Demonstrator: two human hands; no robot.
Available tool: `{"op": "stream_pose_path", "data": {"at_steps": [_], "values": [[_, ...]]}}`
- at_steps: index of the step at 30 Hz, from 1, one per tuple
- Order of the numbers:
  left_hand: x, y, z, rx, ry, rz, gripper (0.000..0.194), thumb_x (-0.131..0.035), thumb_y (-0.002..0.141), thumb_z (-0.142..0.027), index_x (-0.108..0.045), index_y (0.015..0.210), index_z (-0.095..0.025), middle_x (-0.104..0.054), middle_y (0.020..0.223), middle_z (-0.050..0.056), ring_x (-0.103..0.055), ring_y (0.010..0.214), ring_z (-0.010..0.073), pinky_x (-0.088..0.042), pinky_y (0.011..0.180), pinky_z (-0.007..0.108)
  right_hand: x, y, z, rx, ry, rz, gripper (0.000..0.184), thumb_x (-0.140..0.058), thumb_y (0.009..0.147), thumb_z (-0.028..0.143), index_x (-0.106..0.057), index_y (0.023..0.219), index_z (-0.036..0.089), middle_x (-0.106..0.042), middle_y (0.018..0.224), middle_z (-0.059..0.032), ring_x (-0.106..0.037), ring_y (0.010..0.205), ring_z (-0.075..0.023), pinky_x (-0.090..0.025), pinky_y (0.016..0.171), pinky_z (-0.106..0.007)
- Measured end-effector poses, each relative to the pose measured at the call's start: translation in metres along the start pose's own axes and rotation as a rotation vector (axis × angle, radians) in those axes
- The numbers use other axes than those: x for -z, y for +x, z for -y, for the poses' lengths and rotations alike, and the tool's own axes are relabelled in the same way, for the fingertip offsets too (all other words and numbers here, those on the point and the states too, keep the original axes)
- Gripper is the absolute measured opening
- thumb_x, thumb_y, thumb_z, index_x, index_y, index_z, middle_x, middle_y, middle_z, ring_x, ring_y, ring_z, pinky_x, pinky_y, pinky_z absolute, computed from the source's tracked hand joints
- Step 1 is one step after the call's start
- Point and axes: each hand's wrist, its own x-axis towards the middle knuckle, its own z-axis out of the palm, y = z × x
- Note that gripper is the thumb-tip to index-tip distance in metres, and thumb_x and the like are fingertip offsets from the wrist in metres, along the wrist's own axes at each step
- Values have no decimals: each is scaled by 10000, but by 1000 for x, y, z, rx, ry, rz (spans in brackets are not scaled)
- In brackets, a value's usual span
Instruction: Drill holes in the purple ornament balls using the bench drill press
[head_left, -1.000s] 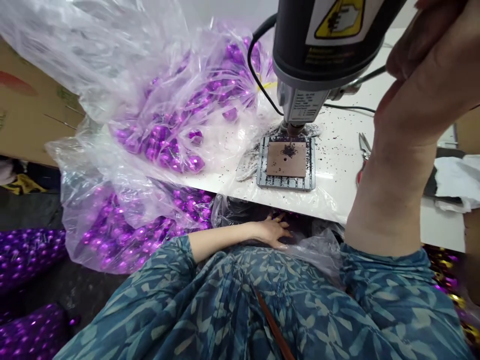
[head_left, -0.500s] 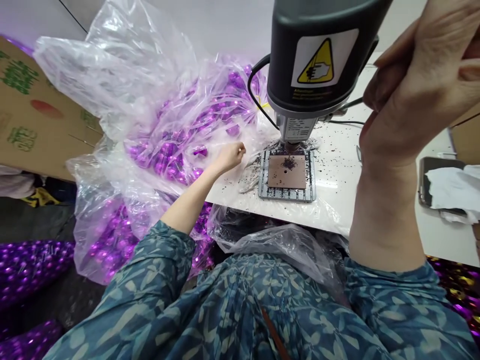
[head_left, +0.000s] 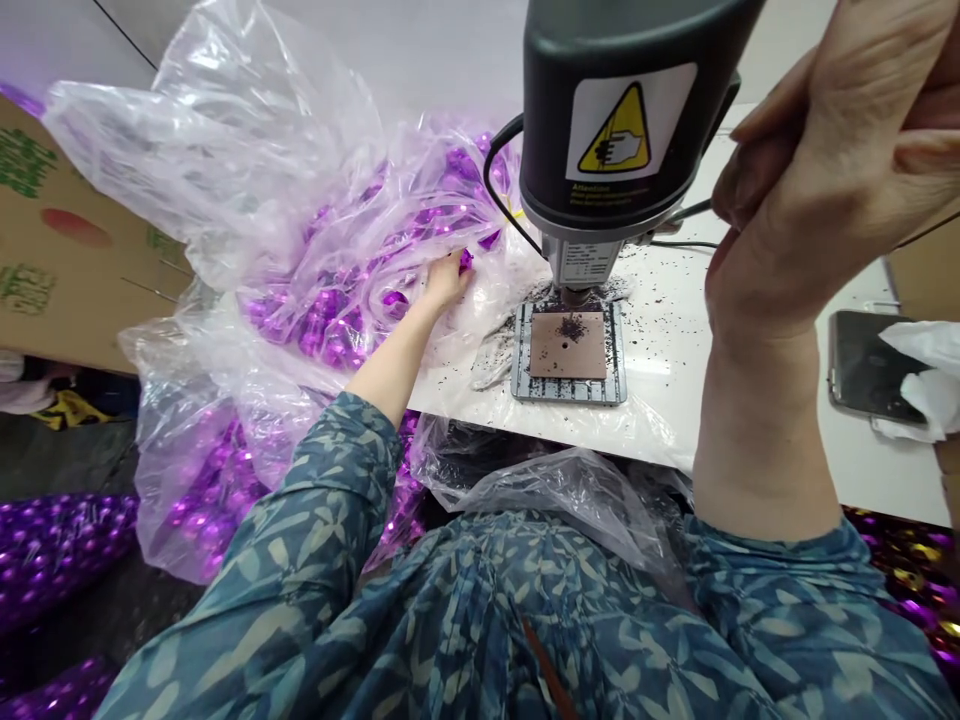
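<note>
My left hand [head_left: 448, 278] reaches onto the tabletop at the mouth of a clear plastic bag [head_left: 315, 240]. Its fingers are closed on a small shiny purple ball [head_left: 466, 260], partly covered by them. More purple balls [head_left: 330, 325] lie in and around the bag. At upper right my right hand [head_left: 840, 170] is raised, its fingers wrapped around the end of a lever [head_left: 694, 209] that comes from a black bench drill press [head_left: 615, 120]; the grip itself is hidden. Below the drill head, a brown square board [head_left: 568, 362] with a small hole and dark shavings rests on the slotted metal base [head_left: 523, 390].
Dark shavings are scattered over the white table [head_left: 660, 380]. A dark phone [head_left: 874, 365] and crumpled white tissue [head_left: 930, 390] lie at the right. A cardboard box [head_left: 82, 270] stands at far left, above bags of purple balls [head_left: 60, 550]. A black cord [head_left: 491, 185] loops beside the drill.
My left hand has moved left and away from me, from beside the drill base to the bag, and now grips a purple ball. My right hand stays on the lever. The view has shifted slightly.
</note>
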Motion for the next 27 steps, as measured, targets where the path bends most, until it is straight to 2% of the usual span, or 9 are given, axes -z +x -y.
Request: {"op": "stream_pose_path", "data": {"at_steps": [3, 6, 9, 11, 14, 16, 18, 23, 27], "values": [[2, -2, -7, 88, -84, -5, 291, -825, 849, -175, -739, 1122, -124, -823, 1124, 175, -760, 1158, 338, -571, 1114, 451, 1, -2, 1, 16, 10, 23, 520, -667, 807, 682, -635, 698, 174, -485, 584, 26, -528, 549, -3, -516, 672, -201], [8, -20, -19, 101, -374, -49, 357, -881, 923, -369, -725, 1184, -182, -820, 1117, 118, -775, 1017, 242, -644, 947, 372, 1, -5, 3, 40, 15, 33, 507, -648, 853, 675, -656, 750, 178, -541, 632, 26, -591, 621, 1, -517, 673, -163], [19, -53, -34, 62, -685, 21, 449, -651, 1071, -695, -730, 1229, -282, -816, 1035, 64, -781, 861, 192, -663, 741, 327, 0, -6, 5, -15, 29, 9, 561, -635, 728, 740, -629, 687, 180, -470, 561, 33, -574, 581, 7, -503, 637, -145], [24, -80, -47, 35, -787, 100, 564, -516, 1089, -799, -724, 1303, -320, -800, 987, 54, -791, 818, 192, -662, 684, 332, -1, -6, 8, -37, 25, 9, 575, -616, 677, 749, -612, 648, 175, -497, 548, 32, -566, 564, 15, -500, 628, -131], [20, -115, -67, -25, -833, 234, 570, -567, 1089, -763, -668, 1453, -337, -802, 1079, 65, -824, 901, 213, -691, 735, 360, -2, -5, 13, -24, 9, 54, 483, -655, 845, 592, -585, 612, 175, -570, 567, 44, -533, 536, 37, -461, 601, -96], [8, -131, -78, -60, -852, 302, 566, -665, 1068, -700, -643, 1488, -321, -806, 1207, 87, -833, 1005, 230, -708, 805, 380, -2, -4, 17, -36, -10, 93, 446, -607, 986, 347, -550, 575, 183, -540, 533, 63, -481, 502, 55, -390, 559, -70], [-8, -138, -84, -81, -869, 321, 578, -749, 1026, -668, -653, 1449, -285, -805, 1281, 109, -825, 1091, 241, -709, 872, 389, -3, -3, 21, -47, -11, 112, 473, -491, 1015, 186, -526, 543, 180, -495, 501, 66, -441, 484, 72, -327, 534, -49], [-40, -136, -87, -95, -855, 263, 688, -891, 900, -682, -666, 1366, -227, -812, 1306, 125, -798, 1158, 240, -670, 1003, 394, -5, -5, 28, -55, 7, 104, 444, -375, 998, 164, -499, 571, 163, -478, 510, 68, -434, 495, 90, -287, 542, -27], [-47, -135, -89, -76, -805, 278, 730, -939, 850, -641, -678, 1389, -224, -823, 1281, 116, -794, 1086, 237, -653, 937, 371, -4, -6, 29, -63, -33, 125, 479, -353, 1009, 150, -515, 558, 158, -507, 526, 76, -448, 510, 89, -287, 540, -19]]}}
